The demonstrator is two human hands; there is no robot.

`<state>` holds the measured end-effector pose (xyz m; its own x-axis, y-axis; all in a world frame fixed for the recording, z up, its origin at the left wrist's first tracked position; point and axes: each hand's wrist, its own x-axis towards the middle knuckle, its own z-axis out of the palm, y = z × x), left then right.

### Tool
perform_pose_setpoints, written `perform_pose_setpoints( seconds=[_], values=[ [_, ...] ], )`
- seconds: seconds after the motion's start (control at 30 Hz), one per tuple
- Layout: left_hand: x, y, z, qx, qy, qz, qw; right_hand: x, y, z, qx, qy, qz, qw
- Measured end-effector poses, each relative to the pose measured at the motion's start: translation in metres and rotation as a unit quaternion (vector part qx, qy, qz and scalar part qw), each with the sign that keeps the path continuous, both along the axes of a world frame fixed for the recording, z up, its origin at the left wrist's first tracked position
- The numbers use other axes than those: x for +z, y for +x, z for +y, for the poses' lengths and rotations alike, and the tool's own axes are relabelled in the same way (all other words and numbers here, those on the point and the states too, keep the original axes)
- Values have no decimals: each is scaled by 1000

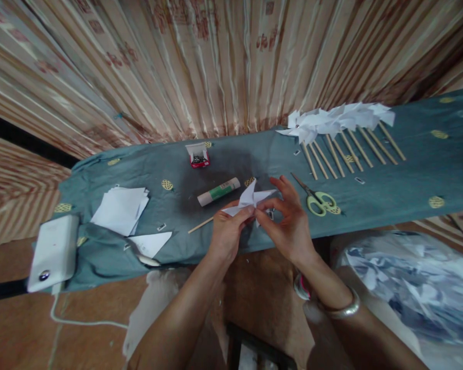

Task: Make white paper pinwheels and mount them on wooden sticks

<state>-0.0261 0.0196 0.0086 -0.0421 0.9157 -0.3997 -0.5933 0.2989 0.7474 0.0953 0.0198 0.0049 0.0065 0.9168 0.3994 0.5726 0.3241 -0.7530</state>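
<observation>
Scissors [312, 195] and green-labelled tube [219, 192] near pinwheel [248, 197] in pinch grip of left hand [226, 234] and right hand [291, 226]

In front of me hangs a patterned curtain [231, 72]; to my left, a white device [55, 249] (pale cable [88, 322] attached) sits by the blue-green cloth's [414, 159] end.
</observation>
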Motion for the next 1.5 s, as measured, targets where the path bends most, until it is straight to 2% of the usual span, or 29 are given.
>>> perform_pose_setpoints(
  seconds=[0.73, 0.93, 1.03, 1.23, 1.37, 1.5],
  values=[
    [-9, -2, 3, 24, 12, 101, 995, -4, -2, 1, 4, -21, 20, 1000],
    [-1, -4, 4, 35, -15, 21, 999, 6, 4, 0, 26, -6, 38, 999],
    [1, -5, 5, 28, -27, -23, 999, 14, 11, -1, 9, -3, 44, 999],
    [3, -1, 4, 17, -29, -30, 999, 18, 15, -3, -17, 12, 33, 999],
    [1, 5, 4, 7, -22, 7, 1000, 15, 21, 2, 6, -61, 147, 987],
    [-3, 5, 4, -8, -7, 86, 996, 17, 31, 10, 85, -203, 274, 936]
  ],
)
